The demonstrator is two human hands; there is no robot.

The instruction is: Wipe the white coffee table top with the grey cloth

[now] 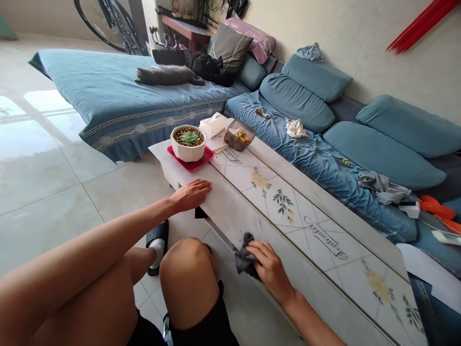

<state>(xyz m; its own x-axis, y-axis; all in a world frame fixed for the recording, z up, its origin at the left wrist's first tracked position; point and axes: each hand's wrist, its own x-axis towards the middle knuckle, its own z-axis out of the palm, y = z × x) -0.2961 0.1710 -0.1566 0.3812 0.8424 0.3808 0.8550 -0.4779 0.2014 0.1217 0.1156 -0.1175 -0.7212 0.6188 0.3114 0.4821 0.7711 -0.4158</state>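
At the lower centre of the frame, the right hand [270,269] bunches a dark grey cloth [247,257] against the near edge of the printed white surface [317,216], its fingers [257,247] curled over the wad and pinching it down so that the cloth bears firmly on the top. The left hand [190,194] lies flat farther along that edge, fingers spread, bracing the surface. Beyond it, a white pot of succulent [188,142] sits on a red tray [201,161] beside a tissue packet [214,125], with a blue mattress [108,96] at upper left.
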